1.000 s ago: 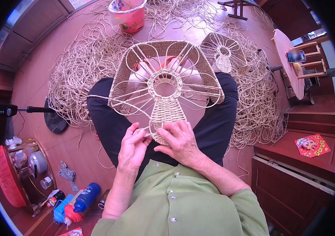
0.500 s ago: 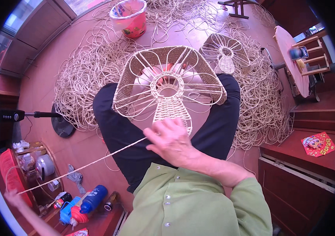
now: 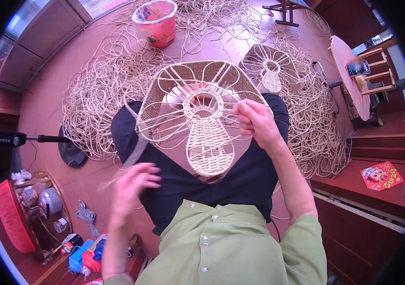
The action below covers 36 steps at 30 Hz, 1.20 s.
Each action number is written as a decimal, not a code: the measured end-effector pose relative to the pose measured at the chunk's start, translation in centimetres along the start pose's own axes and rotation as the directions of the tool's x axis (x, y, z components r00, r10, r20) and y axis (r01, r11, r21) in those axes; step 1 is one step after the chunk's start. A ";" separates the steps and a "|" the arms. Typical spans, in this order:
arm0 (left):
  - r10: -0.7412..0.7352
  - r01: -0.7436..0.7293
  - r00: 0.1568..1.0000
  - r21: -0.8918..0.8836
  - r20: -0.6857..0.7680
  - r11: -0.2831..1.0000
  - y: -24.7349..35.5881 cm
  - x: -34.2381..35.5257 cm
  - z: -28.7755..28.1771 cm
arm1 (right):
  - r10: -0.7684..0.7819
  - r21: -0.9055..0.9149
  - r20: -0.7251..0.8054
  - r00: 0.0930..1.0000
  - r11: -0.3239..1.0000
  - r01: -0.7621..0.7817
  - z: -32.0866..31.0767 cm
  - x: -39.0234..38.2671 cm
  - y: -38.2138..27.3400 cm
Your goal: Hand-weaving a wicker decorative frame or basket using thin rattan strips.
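Note:
A woven rope basket (image 3: pixel 210 137) rests between my knees, its open frame of looped cords spreading around a round ring and a narrow woven panel that widens into an oval. Beside the ring, my right hand (image 3: pixel 258 124) is closed in a pinch; a thin strand seems to run from the oval to its fingers. Over my left thigh is my left hand (image 3: pixel 133 187), blurred, its fingers apart and pointing right. A smeared cord (image 3: pixel 136 151) hangs in the air just past it, and I cannot make out its ends.
Heaps of loose cord (image 3: pixel 102 99) lie left, right and behind. A similar smaller basket (image 3: pixel 271 66) sits at the back right, a pink bucket (image 3: pixel 155 26) at the back. Bottles and a red basket (image 3: pixel 12 216) stand at the lower left; a round table (image 3: pixel 350 80) is far right.
My right hand has moved up and right from the oval panel to beside the ring. My left hand has come in from the far lower left, and the taut cord between the hands is gone.

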<state>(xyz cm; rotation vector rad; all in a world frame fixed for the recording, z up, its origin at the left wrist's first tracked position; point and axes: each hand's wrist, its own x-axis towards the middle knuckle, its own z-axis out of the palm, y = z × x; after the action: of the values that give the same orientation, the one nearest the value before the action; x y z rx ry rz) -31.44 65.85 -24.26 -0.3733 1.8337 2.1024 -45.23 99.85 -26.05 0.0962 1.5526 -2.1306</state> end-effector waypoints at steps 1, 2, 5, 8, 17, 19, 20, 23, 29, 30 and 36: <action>-0.102 0.115 0.992 -0.229 0.070 0.967 -2.2 1.2 2.7 | -0.019 -0.028 -0.039 0.999 0.999 0.018 -0.7 -0.9 0.3; -0.144 0.176 0.983 -0.353 0.117 0.919 -3.5 1.9 4.7 | -0.038 -0.054 -0.072 0.997 0.998 0.034 -0.8 -1.5 0.7; -0.215 0.300 0.954 -0.625 0.209 0.720 -5.9 4.2 8.6 | -0.514 -0.733 0.165 0.842 0.506 0.453 1.1 -2.4 2.6; -0.153 0.254 0.967 -0.739 0.202 0.624 -7.5 5.1 9.7 | -0.441 -0.828 0.233 0.867 0.377 0.415 3.7 -3.7 2.3; -0.122 0.177 0.984 -0.705 0.128 0.687 -7.2 5.5 10.2 | -0.415 -0.817 0.463 0.783 0.142 0.559 6.8 -3.0 2.1; -0.106 0.234 0.969 -0.694 0.222 0.681 -7.3 5.6 9.9 | -0.340 -0.816 0.513 0.788 0.093 0.571 7.3 -3.0 1.8; -0.108 0.236 0.969 -0.692 0.224 0.683 -7.2 5.6 10.0 | -0.342 -0.817 0.510 0.789 0.095 0.569 7.3 -2.8 1.8; -0.144 0.236 0.972 -0.728 0.188 0.644 -7.3 5.6 10.2 | -0.248 -0.802 0.571 0.783 0.034 0.596 7.3 -2.5 2.0; -0.127 0.216 0.976 -0.714 0.176 0.666 -10.5 6.5 9.9 | -0.473 -0.799 0.269 0.839 0.378 0.469 5.8 -2.6 1.8; -0.112 0.221 0.974 -0.739 0.196 0.636 -10.7 6.9 10.0 | -0.456 -0.802 0.258 0.852 0.391 0.452 5.5 -2.9 1.6; -0.116 0.270 0.962 -0.825 0.245 0.496 -9.1 7.4 11.8 | -0.412 -0.797 0.426 0.806 0.251 0.549 5.5 -3.5 2.0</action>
<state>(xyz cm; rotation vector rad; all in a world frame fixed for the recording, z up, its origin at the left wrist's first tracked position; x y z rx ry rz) -34.25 79.17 -33.78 -0.5744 0.4599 2.6183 -40.01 95.62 -24.67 -1.0241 2.6749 -1.2224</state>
